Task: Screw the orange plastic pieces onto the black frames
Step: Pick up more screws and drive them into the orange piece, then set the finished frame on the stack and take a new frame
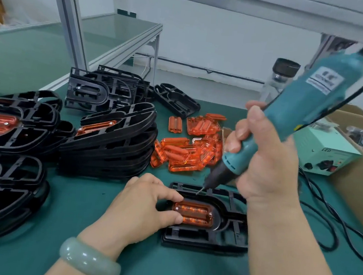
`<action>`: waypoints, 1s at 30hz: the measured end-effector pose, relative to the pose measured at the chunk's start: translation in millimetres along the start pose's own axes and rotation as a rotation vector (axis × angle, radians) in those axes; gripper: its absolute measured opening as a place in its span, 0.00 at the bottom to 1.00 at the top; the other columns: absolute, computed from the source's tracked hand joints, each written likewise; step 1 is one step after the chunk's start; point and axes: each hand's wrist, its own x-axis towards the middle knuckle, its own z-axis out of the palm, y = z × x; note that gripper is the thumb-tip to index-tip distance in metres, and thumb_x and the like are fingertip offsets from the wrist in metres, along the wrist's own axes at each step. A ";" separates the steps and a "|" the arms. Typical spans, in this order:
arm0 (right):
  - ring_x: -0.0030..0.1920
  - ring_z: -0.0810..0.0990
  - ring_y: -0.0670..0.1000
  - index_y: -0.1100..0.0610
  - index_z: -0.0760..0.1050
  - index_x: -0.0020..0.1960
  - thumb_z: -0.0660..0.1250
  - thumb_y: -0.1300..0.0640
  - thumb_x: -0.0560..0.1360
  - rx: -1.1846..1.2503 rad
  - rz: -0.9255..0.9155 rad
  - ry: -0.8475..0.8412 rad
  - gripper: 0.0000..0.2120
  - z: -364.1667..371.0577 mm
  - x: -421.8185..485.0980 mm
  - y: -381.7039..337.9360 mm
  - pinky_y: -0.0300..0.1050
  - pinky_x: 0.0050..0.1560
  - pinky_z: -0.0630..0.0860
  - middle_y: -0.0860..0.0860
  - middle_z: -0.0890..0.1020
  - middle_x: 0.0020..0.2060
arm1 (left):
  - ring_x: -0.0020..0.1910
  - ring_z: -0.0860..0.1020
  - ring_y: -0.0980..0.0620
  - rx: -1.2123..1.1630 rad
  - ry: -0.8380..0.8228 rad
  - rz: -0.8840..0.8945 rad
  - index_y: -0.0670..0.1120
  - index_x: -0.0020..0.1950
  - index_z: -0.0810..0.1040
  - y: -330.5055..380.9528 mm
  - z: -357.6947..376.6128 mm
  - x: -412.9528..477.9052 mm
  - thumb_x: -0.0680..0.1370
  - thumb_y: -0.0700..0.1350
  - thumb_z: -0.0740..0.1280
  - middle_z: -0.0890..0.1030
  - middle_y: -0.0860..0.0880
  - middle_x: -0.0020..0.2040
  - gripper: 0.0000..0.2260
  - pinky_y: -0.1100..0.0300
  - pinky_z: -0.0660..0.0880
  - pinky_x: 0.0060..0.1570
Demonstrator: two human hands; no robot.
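A black frame (230,238) lies flat on the green mat in front of me. An orange plastic piece (193,213) sits in its recess, with a screw at each end. My left hand (144,203) rests at the frame's left end, thumb and forefinger pinching the orange piece's left edge. My right hand (263,159) grips a teal electric screwdriver (290,117), tilted, its bit tip hovering just above the frame's far edge. A heap of loose orange pieces (188,147) lies behind the frame.
Stacks of black frames with orange pieces fitted (108,143) fill the left side, and bare frames (105,89) lie farther back. A pale green power box (329,153) and black cables (328,220) lie to the right beside a cardboard box (362,178). An aluminium post (69,20) rises at back left.
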 end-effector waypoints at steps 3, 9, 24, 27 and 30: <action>0.24 0.70 0.43 0.54 0.70 0.46 0.70 0.49 0.69 0.195 0.088 0.179 0.13 -29.5 -1.2 0.5 0.34 0.29 0.70 0.45 0.72 0.26 | 0.57 0.63 0.59 0.025 -0.015 0.000 0.67 0.52 0.78 1.5 -1.4 0.0 0.68 0.60 0.73 0.68 0.64 0.52 0.14 0.64 0.61 0.56; 0.30 0.72 0.42 0.51 0.71 0.46 0.64 0.39 0.70 0.460 0.030 0.398 0.15 -69.8 -4.6 15.9 0.36 0.39 0.73 0.43 0.72 0.31 | 0.61 0.68 0.57 0.153 0.095 0.058 0.60 0.60 0.78 13.1 -4.3 -4.9 0.74 0.58 0.67 0.73 0.60 0.56 0.14 0.63 0.65 0.60; 0.31 0.73 0.41 0.51 0.70 0.46 0.58 0.38 0.78 0.585 -0.001 0.466 0.16 -93.3 -7.5 18.8 0.35 0.43 0.73 0.43 0.71 0.33 | 0.70 0.60 0.42 0.522 -0.145 0.443 0.51 0.72 0.62 104.0 52.9 23.4 0.69 0.64 0.69 0.62 0.41 0.73 0.37 0.48 0.58 0.70; 0.31 0.73 0.41 0.51 0.69 0.44 0.61 0.39 0.75 0.596 0.028 0.479 0.15 -90.8 -7.0 22.1 0.35 0.42 0.73 0.43 0.71 0.32 | 0.63 0.64 0.41 0.535 -0.119 0.423 0.59 0.70 0.65 97.0 46.9 17.0 0.70 0.61 0.68 0.67 0.43 0.65 0.29 0.47 0.63 0.64; 0.30 0.73 0.42 0.51 0.69 0.44 0.63 0.40 0.71 0.569 0.041 0.477 0.14 -87.9 -6.7 26.8 0.35 0.41 0.73 0.43 0.70 0.31 | 0.62 0.65 0.43 0.485 -0.121 0.360 0.63 0.68 0.65 77.9 29.7 6.5 0.69 0.59 0.67 0.67 0.47 0.62 0.28 0.49 0.64 0.64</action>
